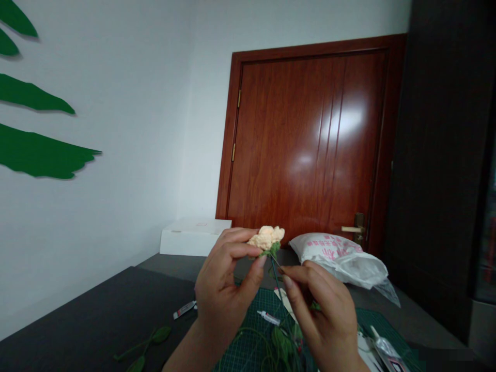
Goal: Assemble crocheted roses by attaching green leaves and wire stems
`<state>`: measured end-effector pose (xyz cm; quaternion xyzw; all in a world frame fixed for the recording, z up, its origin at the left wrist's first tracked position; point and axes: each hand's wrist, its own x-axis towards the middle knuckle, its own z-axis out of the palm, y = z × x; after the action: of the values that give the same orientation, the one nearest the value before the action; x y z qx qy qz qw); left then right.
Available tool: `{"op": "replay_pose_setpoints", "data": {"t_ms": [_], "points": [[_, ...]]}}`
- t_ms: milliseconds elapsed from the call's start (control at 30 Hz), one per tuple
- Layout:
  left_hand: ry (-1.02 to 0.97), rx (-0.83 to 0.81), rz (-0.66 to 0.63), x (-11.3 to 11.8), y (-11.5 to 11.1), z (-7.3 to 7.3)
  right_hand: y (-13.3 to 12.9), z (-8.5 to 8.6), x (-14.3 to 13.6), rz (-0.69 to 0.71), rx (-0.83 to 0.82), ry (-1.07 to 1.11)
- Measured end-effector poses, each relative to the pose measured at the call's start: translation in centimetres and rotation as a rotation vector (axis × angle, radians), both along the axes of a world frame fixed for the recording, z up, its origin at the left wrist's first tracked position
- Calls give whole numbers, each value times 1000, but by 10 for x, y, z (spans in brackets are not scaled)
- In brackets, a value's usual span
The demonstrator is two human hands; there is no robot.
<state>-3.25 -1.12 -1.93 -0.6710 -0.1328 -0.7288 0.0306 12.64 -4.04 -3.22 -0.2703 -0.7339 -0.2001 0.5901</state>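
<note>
Between the fingers and thumb of my left hand (228,274) is a cream crocheted flower (267,237), held up in front of me. Its green base (274,250) faces down and a thin dark green stem (276,279) runs below it. My right hand (323,305) is closed in a pinch just right of the stem. A thin needle (276,262) reaches from its fingertips to the underside of the green base; where its tip ends I cannot tell.
Below my hands lies a green cutting mat (248,325) with a small glue tube (268,318) and green leaves (282,343). Another tube (185,310) and a leafy stem (160,335) lie left. A white box (189,240) and plastic bag (333,253) stand behind; a larger tube (387,349) lies right.
</note>
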Motion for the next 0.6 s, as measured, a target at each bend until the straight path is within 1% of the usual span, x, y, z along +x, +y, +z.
{"op": "replay_pose_setpoints", "data": {"t_ms": [300, 467, 600], "points": [[47, 73, 46, 0, 1, 2, -8, 1, -10, -13, -57, 55], [51, 49, 49, 3, -3, 3, -8, 1, -10, 27, -72, 91], [57, 15, 12, 7, -4, 2, -7, 0, -8, 50, -105, 97]]}}
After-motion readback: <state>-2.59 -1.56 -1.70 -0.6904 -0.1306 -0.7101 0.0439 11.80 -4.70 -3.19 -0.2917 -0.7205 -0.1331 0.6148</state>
